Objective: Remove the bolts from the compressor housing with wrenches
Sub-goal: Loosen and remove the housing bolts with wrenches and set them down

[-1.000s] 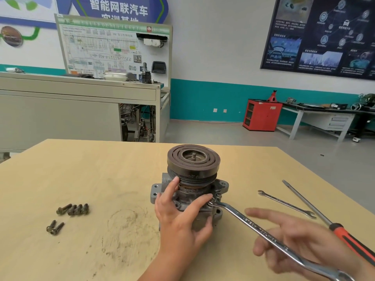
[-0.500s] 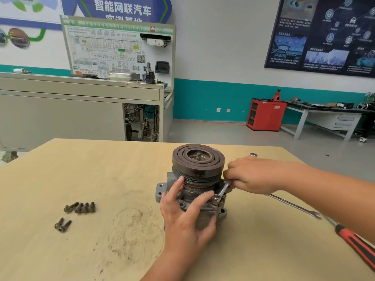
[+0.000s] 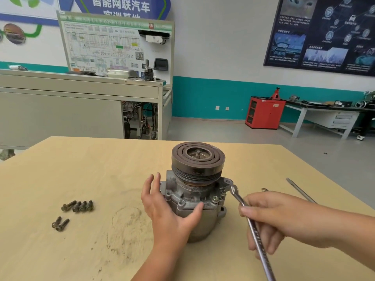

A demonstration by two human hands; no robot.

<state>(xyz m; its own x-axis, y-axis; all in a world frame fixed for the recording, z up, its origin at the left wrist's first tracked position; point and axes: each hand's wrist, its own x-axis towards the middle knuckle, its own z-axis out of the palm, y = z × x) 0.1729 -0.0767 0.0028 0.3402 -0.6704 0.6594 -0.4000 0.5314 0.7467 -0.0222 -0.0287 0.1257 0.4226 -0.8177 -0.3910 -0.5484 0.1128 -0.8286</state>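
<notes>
While the left hand point(image 3: 168, 211) steadies the housing point(image 3: 192, 203) with spread fingers, the right hand point(image 3: 265, 218) grips the wrench point(image 3: 237, 198), whose head lies just right of the housing's front-right bolt point(image 3: 214, 198), shaft slanting away.

The compressor housing point(image 3: 192, 207) is showing as dull grey cast metal, rough and grimy, with a rusty brown ring just under the pulley point(image 3: 197, 159), whose dark metal face is looking matt and grooved. The wrench point(image 3: 237, 196) is gleaming as smooth, polished steel, while the loose bolts point(image 3: 78, 206) are lying dark and tarnished with a faint brassy tint, and the screwdriver shaft point(image 3: 300, 190) is reading as plain dull grey metal. The table point(image 3: 81, 169) is presenting a pale, matt wood-board top, smooth but smudged with dark scuffs and a faint ring-shaped mark, and the cabinet point(image 3: 263, 112) far behind is looking like smooth red-painted metal.
</notes>
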